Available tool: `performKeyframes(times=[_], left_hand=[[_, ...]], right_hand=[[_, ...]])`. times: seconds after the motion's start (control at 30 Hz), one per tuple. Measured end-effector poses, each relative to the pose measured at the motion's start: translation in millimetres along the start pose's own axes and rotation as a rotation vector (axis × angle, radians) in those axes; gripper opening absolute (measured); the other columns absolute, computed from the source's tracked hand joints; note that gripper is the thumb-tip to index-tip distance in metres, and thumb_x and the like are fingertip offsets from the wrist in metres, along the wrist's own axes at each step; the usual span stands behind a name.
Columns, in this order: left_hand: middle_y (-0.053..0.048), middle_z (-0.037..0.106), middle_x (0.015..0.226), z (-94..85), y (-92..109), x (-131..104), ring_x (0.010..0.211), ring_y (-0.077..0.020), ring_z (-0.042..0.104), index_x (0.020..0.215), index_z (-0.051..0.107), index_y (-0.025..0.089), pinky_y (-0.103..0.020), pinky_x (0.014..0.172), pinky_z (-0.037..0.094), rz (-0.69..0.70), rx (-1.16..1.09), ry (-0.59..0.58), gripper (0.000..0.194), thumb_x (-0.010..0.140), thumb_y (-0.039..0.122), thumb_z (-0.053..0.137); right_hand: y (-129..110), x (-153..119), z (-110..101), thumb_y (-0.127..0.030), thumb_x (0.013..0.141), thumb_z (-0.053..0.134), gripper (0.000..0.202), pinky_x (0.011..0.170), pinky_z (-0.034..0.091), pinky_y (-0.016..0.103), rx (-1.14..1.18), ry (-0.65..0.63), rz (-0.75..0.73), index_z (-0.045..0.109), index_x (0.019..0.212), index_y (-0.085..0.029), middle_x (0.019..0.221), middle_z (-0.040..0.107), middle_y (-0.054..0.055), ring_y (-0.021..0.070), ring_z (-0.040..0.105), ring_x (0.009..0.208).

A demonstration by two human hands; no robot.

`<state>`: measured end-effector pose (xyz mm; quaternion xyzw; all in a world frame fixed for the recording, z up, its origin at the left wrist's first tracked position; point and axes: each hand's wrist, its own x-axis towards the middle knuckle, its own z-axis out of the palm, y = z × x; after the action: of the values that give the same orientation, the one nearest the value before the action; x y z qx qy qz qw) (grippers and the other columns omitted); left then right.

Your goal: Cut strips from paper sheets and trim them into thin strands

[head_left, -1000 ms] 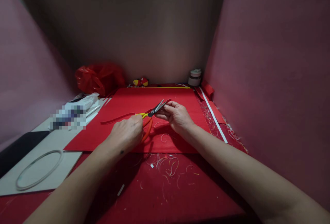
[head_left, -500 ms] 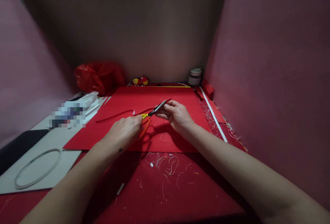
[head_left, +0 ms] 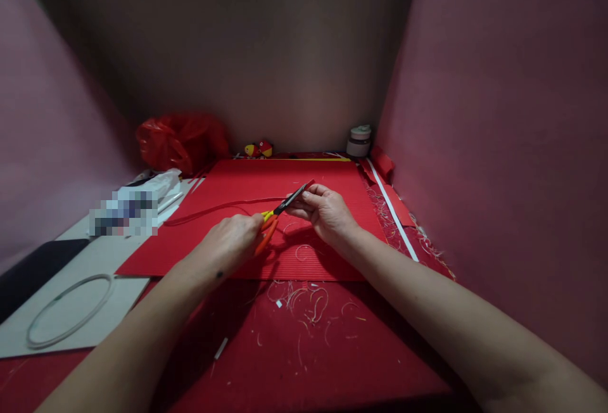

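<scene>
My left hand (head_left: 236,235) is closed round the yellow and orange handles of the scissors (head_left: 270,226), whose dark blades point up and right. At the blade tips, my right hand (head_left: 327,210) pinches a narrow red strip (head_left: 310,183). From the scissors the red strip (head_left: 213,208) runs off to the left in a low curve, over a large red corrugated sheet (head_left: 285,175). The blades lie along the strip near my right fingertips and look nearly closed. How the strip sits between them is too small to make out.
A red plastic bag (head_left: 180,140), small toys (head_left: 259,148) and a lidded jar (head_left: 359,141) stand at the back. Left lie a grey board (head_left: 118,299) and a wire ring (head_left: 69,311). Thread scraps (head_left: 308,302) litter the red cloth in front; a white strip (head_left: 392,210) lies right.
The scissor blades have drawn closer together at the strip. The free part of the strip on the left has shifted and now lies in a smoother curve. Both hands have barely moved.
</scene>
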<state>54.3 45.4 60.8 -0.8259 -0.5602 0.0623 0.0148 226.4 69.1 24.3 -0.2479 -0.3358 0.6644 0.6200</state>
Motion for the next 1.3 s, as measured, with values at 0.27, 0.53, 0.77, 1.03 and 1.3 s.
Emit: performKeyframes(times=[0.27, 0.53, 0.77, 1.03, 1.3], left_hand=[[-0.012, 0.064, 0.085, 0.2, 1.1, -0.9, 0.073, -0.0279, 0.062, 0.092, 0.051, 0.020, -0.031, 0.053, 0.031, -0.048, 0.033, -0.076, 0.025, 0.087, 0.027, 0.028], [-0.013, 0.063, 0.085, 1.4, 0.4, 0.1, 0.076, -0.0309, 0.062, 0.095, 0.051, 0.018, -0.035, 0.057, 0.037, -0.042, 0.050, -0.094, 0.026, 0.086, 0.023, 0.028], [-0.013, 0.065, 0.077, 5.9, -0.1, 3.8, 0.072, -0.0272, 0.063, 0.100, 0.056, 0.017, -0.031, 0.054, 0.033, 0.015, 0.038, -0.054, 0.028, 0.085, 0.032, 0.038], [-0.009, 0.064, 0.073, 0.0, -7.6, 4.3, 0.065, -0.0203, 0.060, 0.093, 0.055, 0.017, -0.027, 0.053, 0.033, -0.074, -0.118, 0.196, 0.025, 0.085, 0.034, 0.037], [0.001, 0.059, 0.064, -4.8, -3.3, 10.4, 0.046, -0.0093, 0.050, 0.089, 0.056, 0.014, -0.021, 0.042, 0.038, -0.296, -1.126, 0.312, 0.024, 0.071, 0.029, 0.060]], right_hand=[[1.4, -0.6, 1.0, -0.006, 0.078, 0.054, 0.013, 0.073, 0.057, 0.036, -0.017, -0.004, 0.000, 0.049, 0.070, -0.016, 0.066, 0.066, 0.003, 0.0174, 0.068, 0.065], [2.3, -2.0, 0.8, -0.009, 0.074, 0.059, 0.012, 0.071, 0.057, 0.034, -0.017, -0.023, 0.006, 0.051, 0.070, -0.017, 0.065, 0.066, 0.002, 0.0166, 0.068, 0.065], [2.7, -2.7, 1.3, -0.008, 0.074, 0.058, 0.012, 0.074, 0.057, 0.034, -0.031, -0.013, 0.018, 0.051, 0.070, -0.017, 0.066, 0.067, 0.001, 0.0161, 0.068, 0.066], [-0.5, -1.0, -0.1, -0.009, 0.078, 0.053, 0.014, 0.074, 0.056, 0.036, -0.043, 0.016, 0.040, 0.048, 0.070, -0.019, 0.064, 0.066, 0.003, 0.0185, 0.069, 0.066], [-4.5, 2.2, -2.1, -0.007, 0.076, 0.052, 0.015, 0.071, 0.056, 0.037, 0.032, 0.093, 0.021, 0.046, 0.068, -0.018, 0.060, 0.062, 0.002, 0.0211, 0.069, 0.065]])
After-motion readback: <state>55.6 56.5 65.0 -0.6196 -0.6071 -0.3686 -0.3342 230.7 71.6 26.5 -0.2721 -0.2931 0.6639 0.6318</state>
